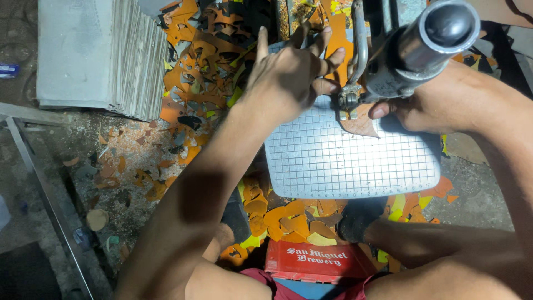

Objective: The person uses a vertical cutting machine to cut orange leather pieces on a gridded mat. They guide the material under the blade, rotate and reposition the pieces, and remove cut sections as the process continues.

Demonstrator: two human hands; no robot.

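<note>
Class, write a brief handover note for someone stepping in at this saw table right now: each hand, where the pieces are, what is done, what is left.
Left hand: open, flat on the far side of the gridded table.
Right hand: fingertips pressing the brown piece at the blade.
Done: many orange and yellow offcuts lie on the floor.
Left: the brown piece is under the blade; a stack of grey sheets stands at far left.

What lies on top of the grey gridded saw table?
On the gridded table lie a brown piece, the left hand and right hand. The machine arm covers the blade area.
</note>
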